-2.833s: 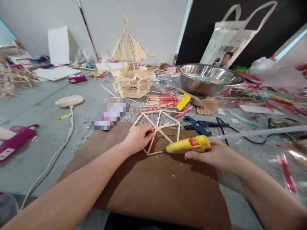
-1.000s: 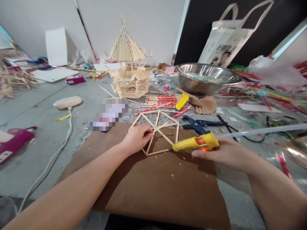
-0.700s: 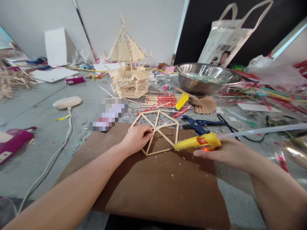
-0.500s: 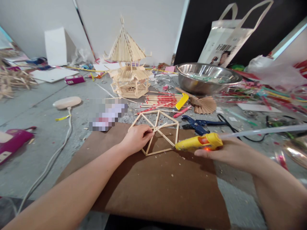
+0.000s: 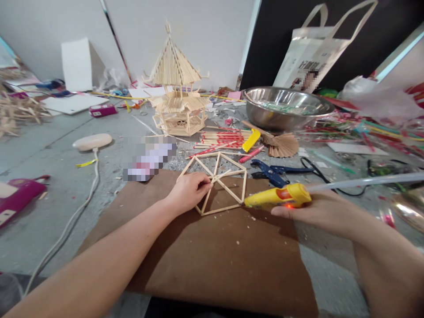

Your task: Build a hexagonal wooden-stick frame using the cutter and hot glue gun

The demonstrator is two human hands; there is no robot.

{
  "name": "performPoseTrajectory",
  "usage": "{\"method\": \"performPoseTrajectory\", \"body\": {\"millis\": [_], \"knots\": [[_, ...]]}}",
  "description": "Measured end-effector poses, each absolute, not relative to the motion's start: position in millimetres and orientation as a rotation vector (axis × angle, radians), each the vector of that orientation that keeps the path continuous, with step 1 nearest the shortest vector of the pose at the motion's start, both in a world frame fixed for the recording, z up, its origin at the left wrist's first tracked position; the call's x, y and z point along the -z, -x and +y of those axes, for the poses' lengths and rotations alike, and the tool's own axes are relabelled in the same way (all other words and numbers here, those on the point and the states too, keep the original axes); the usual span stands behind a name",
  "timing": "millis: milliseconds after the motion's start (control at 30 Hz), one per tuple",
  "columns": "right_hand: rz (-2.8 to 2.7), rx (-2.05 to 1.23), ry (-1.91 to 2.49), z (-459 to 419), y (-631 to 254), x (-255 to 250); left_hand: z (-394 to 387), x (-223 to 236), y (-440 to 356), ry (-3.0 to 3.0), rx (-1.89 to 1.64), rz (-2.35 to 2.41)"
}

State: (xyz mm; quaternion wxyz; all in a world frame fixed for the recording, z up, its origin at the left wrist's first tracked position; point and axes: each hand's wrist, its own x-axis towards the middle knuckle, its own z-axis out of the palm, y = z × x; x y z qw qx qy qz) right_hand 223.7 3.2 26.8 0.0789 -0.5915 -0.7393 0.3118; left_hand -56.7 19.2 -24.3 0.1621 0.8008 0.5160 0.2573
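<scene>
A hexagonal frame of wooden sticks (image 5: 228,191), with spokes crossing at its centre, lies over a brown sheet (image 5: 212,265). My left hand (image 5: 190,192) is closed on the frame's left part, its fingertips near the centre where the sticks meet. In my right hand (image 5: 318,210) is a yellow hot glue gun (image 5: 278,196) with a glowing red light and a long clear glue stick (image 5: 364,180) out of its back. Its nozzle is at the frame's lower right corner, touching or very close. The right hand's fingers are mostly hidden behind the gun.
Behind the frame stands a stick pagoda model (image 5: 177,84). Red-marked sticks (image 5: 218,140), a yellow-handled tool (image 5: 251,140), blue cutters (image 5: 273,171) and a folded brown fan (image 5: 281,145) lie beyond the sheet. A steel basin (image 5: 288,115) is farther right; a white device (image 5: 92,141) with a cable is left.
The glue gun and my right hand have shifted slightly to the right, the nozzle staying by the same corner. My left hand and the frame have not visibly moved.
</scene>
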Motion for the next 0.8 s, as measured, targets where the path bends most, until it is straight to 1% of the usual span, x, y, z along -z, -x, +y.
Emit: {"method": "performPoseTrajectory", "body": {"millis": [200, 567, 800], "knots": [[-2.289, -0.952, 1.852, 3.2, -221.7, -31.3, 18.9, 24.3, 56.2, -2.282, -0.731, 1.476], [-2.34, -0.93, 1.79, 1.7, -223.6, -30.2, 19.6, 25.3, 57.0, -2.285, -0.729, 1.461], [-2.277, -0.967, 1.793, 2.3, -226.9, -25.7, 19.8, 24.5, 56.4, -2.285, -0.729, 1.459]]}}
